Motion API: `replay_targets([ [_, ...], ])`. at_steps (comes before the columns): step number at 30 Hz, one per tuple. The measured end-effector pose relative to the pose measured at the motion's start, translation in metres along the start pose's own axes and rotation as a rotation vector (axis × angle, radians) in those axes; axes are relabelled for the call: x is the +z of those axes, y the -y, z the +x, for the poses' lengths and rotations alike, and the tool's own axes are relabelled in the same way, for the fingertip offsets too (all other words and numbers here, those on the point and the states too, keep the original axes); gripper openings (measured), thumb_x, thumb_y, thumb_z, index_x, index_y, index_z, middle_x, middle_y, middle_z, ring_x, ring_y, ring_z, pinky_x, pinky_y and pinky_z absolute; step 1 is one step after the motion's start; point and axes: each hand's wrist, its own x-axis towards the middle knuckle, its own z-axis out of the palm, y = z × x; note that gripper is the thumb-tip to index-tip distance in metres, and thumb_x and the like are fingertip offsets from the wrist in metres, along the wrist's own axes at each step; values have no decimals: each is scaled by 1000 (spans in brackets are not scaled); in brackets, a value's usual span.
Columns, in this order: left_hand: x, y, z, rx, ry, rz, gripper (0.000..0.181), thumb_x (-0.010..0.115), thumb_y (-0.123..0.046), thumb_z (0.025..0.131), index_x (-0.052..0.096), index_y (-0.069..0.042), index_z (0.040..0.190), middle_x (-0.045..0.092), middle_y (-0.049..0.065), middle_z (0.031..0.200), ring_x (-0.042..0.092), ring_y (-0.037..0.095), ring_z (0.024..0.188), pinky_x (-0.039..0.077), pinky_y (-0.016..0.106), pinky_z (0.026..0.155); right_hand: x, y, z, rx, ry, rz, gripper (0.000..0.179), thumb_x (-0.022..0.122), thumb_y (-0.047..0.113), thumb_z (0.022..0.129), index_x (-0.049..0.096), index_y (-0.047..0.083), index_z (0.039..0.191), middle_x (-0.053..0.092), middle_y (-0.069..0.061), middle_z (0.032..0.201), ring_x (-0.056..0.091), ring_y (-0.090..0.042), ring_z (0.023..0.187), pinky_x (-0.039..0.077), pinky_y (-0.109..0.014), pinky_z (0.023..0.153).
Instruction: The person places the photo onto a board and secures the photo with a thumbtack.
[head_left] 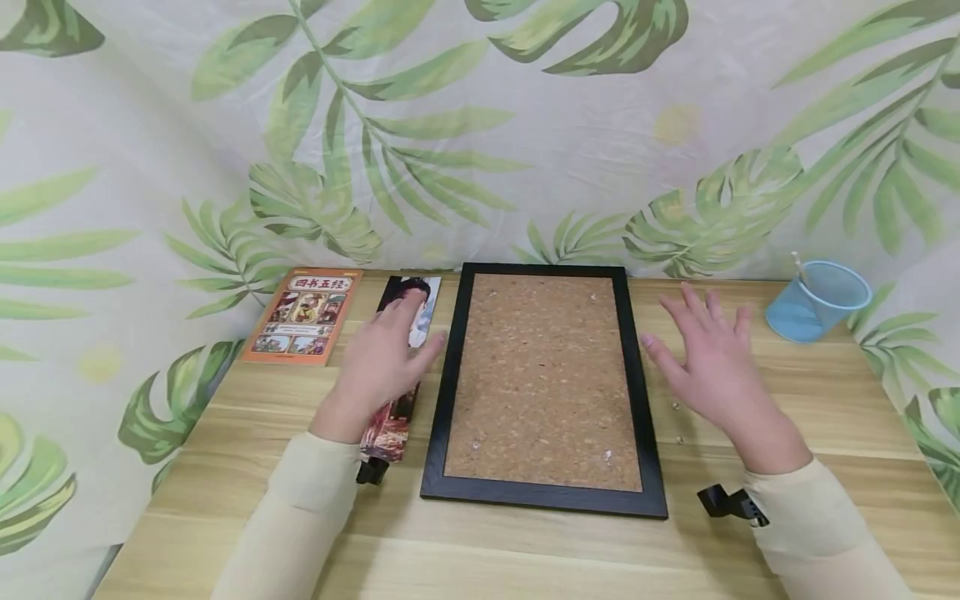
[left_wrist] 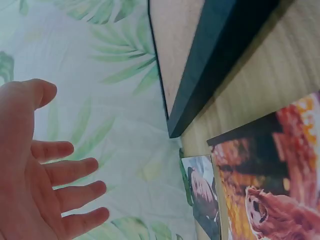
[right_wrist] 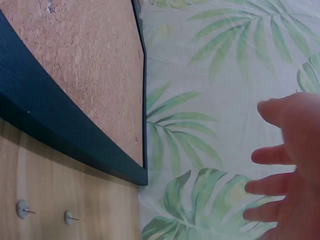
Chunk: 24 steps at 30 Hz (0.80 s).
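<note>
A cork board [head_left: 543,375] in a black frame lies on the table between the two hands. To its left, my left hand [head_left: 378,358] hovers over some photo prints [head_left: 386,433], its fingers spread and holding nothing. The left wrist view shows two prints, a larger orange-toned photo [left_wrist: 270,170] and a smaller one [left_wrist: 204,187] behind it. My right hand [head_left: 708,362] is raised to the right of the board, fingers apart, with nothing in it. Two thumbtacks [right_wrist: 22,209] lie points up on the wood beside the frame. Small pale spots show near the cork's corners.
An orange booklet [head_left: 303,317] with Chinese characters lies at the back left. At the back right stands a blue cup [head_left: 793,312] with a thin stick in it. A leaf-patterned cloth [head_left: 585,158] hangs right behind the table's far edge.
</note>
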Motion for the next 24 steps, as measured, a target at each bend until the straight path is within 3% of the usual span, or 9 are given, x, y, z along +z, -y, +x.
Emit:
replay_targets([
  [2,-3,2,1,-42,-2,-60,71,55,-51,108,43,-9,164,62,20,154,74,43,108,60,57,86,-2,-4,-1,11,-47,53,57,60,34,110,53,-4,153,44,-37,161,37,-63,150,14,-81,124],
  [5,-5,8,2,-107,0,-128,63,53,-49,110,49,-12,161,74,15,137,74,33,82,54,46,60,-3,-9,-3,46,-91,119,46,61,29,110,62,-3,143,61,-34,147,63,-55,125,38,-74,115],
  [9,-4,20,7,-169,21,-190,52,53,-42,111,59,-8,150,79,11,111,71,25,79,51,38,64,-3,-22,-6,68,-99,177,36,61,26,110,70,-2,131,74,-29,126,71,-46,102,55,-65,93],
  [13,-2,37,14,-228,108,-232,48,52,-36,112,61,-2,144,72,12,100,60,22,69,47,38,66,2,-38,-9,72,-48,194,27,64,21,108,73,-1,122,77,-21,108,71,-36,96,58,-41,79],
  [15,-1,46,17,-265,155,-237,49,52,-35,112,60,0,145,69,13,98,56,22,65,45,38,64,4,-46,-11,81,-10,181,24,66,21,108,74,1,118,78,-17,103,69,-28,90,53,-30,74],
  [18,1,58,21,-314,194,-214,52,52,-36,111,57,2,148,66,13,95,54,22,64,44,37,62,8,-56,-15,91,43,180,22,68,20,107,75,1,115,77,-14,99,66,-21,87,51,-23,71],
  [24,2,75,30,-362,250,-161,63,54,-41,110,50,5,153,71,23,112,68,33,87,55,51,81,14,-78,-19,116,129,199,21,70,19,106,75,0,114,77,-14,102,64,-15,88,52,-21,73],
])
